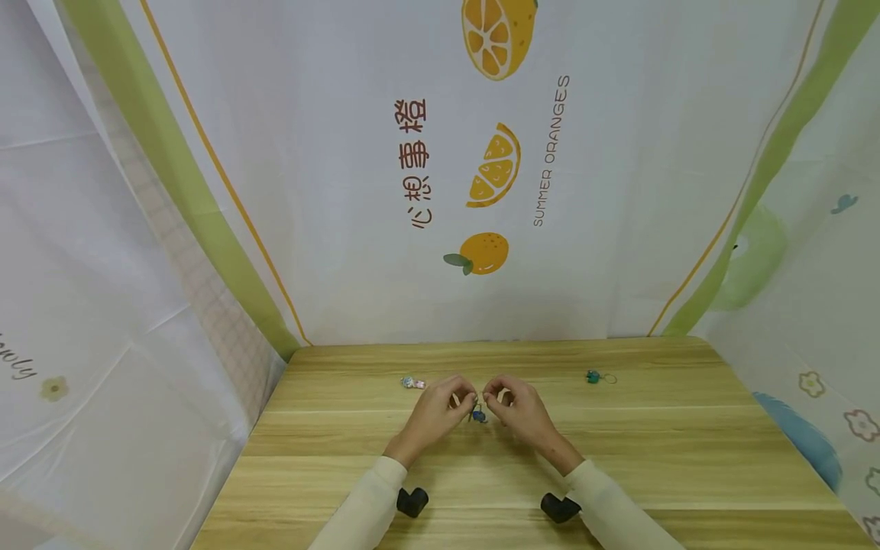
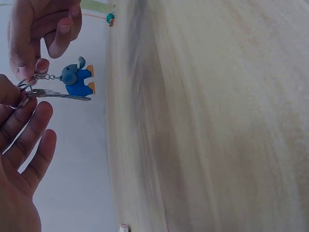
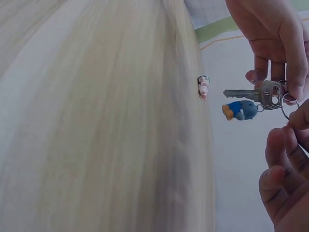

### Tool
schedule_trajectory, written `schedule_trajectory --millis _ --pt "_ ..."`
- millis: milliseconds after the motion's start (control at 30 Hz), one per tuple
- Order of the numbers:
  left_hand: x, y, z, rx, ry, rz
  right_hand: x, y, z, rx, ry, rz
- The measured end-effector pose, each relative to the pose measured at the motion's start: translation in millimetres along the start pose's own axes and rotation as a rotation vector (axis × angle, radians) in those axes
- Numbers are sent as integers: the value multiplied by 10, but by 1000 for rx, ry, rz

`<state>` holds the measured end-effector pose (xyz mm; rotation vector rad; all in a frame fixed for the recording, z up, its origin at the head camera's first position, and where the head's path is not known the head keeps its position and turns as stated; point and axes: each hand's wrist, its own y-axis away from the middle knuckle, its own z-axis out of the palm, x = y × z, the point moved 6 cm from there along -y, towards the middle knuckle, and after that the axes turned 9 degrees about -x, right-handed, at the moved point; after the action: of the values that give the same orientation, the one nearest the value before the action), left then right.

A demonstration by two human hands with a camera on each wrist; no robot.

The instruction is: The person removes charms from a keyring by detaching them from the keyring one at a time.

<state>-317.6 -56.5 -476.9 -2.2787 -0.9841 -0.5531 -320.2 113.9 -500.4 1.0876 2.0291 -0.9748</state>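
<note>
Above the wooden table, both hands meet at a metal key ring [image 3: 284, 112]. My left hand [image 1: 443, 405] pinches the ring beside the head of a silver key [image 3: 244, 94]. From the other side, the thumb and finger of my right hand [image 1: 519, 410] pinch the edge of the ring. A small blue elephant figure [image 2: 77, 83] with orange feet hangs from it on a short chain, close beside the key. Fingertips partly hide the ring in both wrist views.
A green figure keychain [image 1: 593, 376] with its own ring lies at the table's back right. Small pastel figures [image 1: 412, 383] lie at the back left. Black wrist mounts [image 1: 412, 502] sit beneath the sleeves. A printed white curtain [image 1: 344, 191] borders the table's far edge.
</note>
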Motion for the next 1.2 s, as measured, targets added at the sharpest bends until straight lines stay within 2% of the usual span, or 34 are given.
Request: schedule_trajectory --millis 200,400,700,1200 --pt "-13 2 23 0 -19 -3 -49 -7 -6 -8 24 -21" --pt "0 1 48 -18 -7 -13 -71 -8 -13 0 116 -42" --pt "3 9 83 -33 -8 -8 -89 7 -22 55 235 -87" --pt "-3 16 53 -46 -3 -22 -84 13 11 49 293 -166"
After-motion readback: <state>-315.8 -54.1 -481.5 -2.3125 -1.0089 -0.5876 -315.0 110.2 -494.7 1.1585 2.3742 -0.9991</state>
